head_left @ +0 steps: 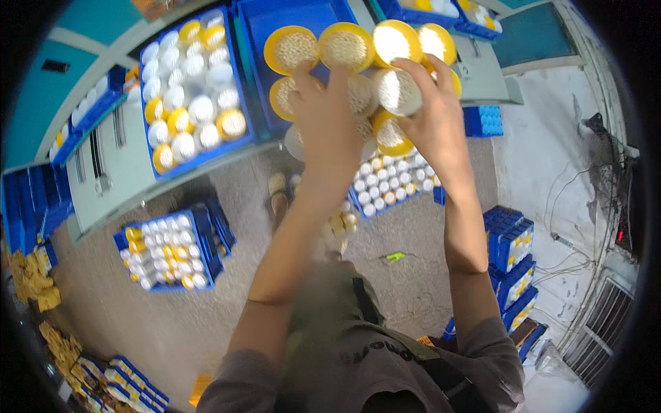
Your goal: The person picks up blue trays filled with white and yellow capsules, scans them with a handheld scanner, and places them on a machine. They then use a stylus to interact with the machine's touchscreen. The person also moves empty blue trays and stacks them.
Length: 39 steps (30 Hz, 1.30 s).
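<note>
Both of my hands are on a block of several round tubs packed side by side, some yellow and some white or clear, filled with what look like white stick tips. My left hand (330, 127) is curled over the left part, its fingers between a yellow tub (292, 48) and its neighbours. On the other side my right hand (438, 120) grips the block by a white tub (398, 91) and a yellow tub (396, 41). The block is over the front of a blue tray (251, 27), its near row past the table edge. Palms hide some tubs.
To the left, a blue tray (249, 124) full of similar tubs rests on the pale table (103, 199). Filled crates (213, 255) stand on the floor, with another crate (365, 213) below my hands and stacked crates (492, 282) at right. A green clip-like thing (395, 257) lies on the floor.
</note>
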Motion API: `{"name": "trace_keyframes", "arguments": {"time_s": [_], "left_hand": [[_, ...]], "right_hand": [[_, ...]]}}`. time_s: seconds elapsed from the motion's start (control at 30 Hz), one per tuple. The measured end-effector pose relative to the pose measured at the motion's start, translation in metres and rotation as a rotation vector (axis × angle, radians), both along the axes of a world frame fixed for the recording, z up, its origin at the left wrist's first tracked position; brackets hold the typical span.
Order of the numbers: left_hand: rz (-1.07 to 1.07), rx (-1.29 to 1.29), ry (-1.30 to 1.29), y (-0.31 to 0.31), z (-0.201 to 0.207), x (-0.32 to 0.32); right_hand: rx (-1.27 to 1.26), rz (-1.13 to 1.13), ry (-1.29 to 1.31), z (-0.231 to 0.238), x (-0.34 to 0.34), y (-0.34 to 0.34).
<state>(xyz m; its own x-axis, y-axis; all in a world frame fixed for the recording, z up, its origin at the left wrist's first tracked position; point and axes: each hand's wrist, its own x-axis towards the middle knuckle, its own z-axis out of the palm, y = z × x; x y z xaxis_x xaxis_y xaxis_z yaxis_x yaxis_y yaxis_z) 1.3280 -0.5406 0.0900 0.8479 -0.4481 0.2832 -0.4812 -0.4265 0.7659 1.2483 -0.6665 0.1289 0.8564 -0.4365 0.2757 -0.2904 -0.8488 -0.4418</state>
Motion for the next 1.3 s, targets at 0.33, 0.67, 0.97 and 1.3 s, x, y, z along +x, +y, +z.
{"name": "trace_keyframes", "arguments": {"time_s": [0.33, 0.67, 0.97, 1.3], "left_hand": [[-0.214, 0.413, 0.504, 0.074, -0.178, -0.209], [0.021, 0.369, 0.354, 0.127, -0.519, -0.174], [0.061, 0.506, 0.394, 0.134, -0.670, -0.150], [-0.258, 0.472, -0.016, 0.122, -0.684, -0.169]], "right_hand": [[0.230, -0.142, 0.495, -0.164, -0.214, 0.068], [0.454, -0.001, 0.382, -0.530, -0.167, 0.108], [0.392, -0.020, 0.603, -0.699, -0.154, 0.096], [0.696, -0.215, 0.561, -0.704, -0.150, 0.114]]}}
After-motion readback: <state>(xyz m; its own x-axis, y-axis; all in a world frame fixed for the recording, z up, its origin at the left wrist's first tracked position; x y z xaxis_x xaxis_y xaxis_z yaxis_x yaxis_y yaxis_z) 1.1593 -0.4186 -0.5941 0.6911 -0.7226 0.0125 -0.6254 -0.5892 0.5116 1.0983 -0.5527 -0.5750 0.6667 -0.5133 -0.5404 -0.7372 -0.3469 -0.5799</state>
